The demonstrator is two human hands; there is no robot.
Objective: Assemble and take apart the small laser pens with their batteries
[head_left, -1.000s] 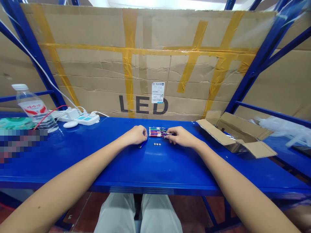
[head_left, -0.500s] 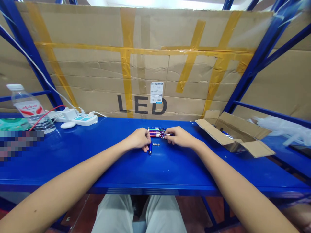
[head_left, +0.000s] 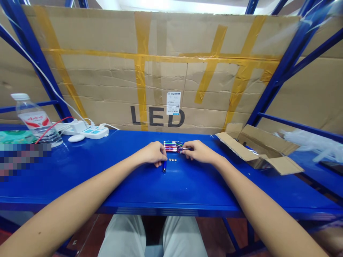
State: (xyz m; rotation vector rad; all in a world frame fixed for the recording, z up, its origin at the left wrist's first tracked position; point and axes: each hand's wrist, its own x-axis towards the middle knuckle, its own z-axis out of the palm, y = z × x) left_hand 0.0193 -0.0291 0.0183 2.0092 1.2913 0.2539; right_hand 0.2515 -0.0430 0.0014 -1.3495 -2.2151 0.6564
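At 2 o'clock from the blue tube (head_left: 164, 166), gripped by the left hand (head_left: 155, 153), its axis 12-to-6, lie 3 discs (head_left: 173, 160); the right hand (head_left: 195, 150) pinches a slim piece (head_left: 185, 149).

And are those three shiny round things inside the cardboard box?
No, the three round things lie on the blue table, outside the cardboard box.

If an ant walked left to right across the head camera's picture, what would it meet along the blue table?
Water bottle, power strip, left hand, small silver discs, right hand, open cardboard box.
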